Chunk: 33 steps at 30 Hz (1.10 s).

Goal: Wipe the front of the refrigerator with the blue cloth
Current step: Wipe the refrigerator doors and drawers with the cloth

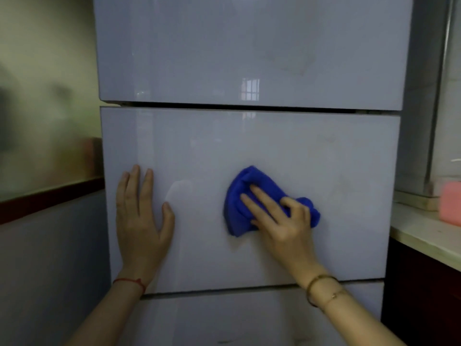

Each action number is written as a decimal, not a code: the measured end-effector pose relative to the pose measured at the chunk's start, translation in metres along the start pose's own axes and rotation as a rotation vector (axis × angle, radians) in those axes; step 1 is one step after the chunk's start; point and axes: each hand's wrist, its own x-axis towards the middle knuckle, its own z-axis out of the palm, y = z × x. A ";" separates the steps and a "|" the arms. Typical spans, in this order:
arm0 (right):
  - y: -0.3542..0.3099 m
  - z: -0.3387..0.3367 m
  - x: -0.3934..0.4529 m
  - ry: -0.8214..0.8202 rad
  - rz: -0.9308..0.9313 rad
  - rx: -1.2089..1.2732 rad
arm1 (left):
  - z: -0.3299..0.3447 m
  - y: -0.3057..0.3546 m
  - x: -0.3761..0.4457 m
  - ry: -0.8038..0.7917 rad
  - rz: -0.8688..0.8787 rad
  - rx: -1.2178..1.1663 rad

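Observation:
A glossy pale grey refrigerator (249, 146) fills the middle of the view, with an upper door, a middle drawer front and a lower front. A crumpled blue cloth (243, 196) is pressed against the middle front, right of centre. My right hand (282, 221) lies on the cloth and grips it, fingers spread over the folds. My left hand (142, 221) rests flat on the same front near its left edge, fingers apart, holding nothing.
A light countertop (424, 233) over a dark cabinet stands at the right, with a pink object (450, 203) on it. At the left is a wall with a dark red rail (50, 198). Faint smudges mark the upper door.

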 end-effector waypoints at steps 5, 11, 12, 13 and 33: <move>0.051 0.003 0.086 0.179 0.536 0.004 | 0.000 0.002 0.001 -0.008 -0.015 0.004; -0.032 0.016 0.034 0.061 0.093 -0.006 | 0.000 -0.001 0.001 -0.021 -0.018 0.003; -0.034 0.014 0.007 0.020 -0.033 -0.019 | 0.000 -0.002 0.001 -0.021 -0.012 0.003; -0.027 0.011 -0.016 -0.004 -0.118 -0.021 | 0.000 -0.002 0.001 -0.021 -0.007 0.003; 0.056 -0.008 -0.033 0.105 0.520 -0.022 | 0.002 -0.003 0.000 -0.015 0.002 0.016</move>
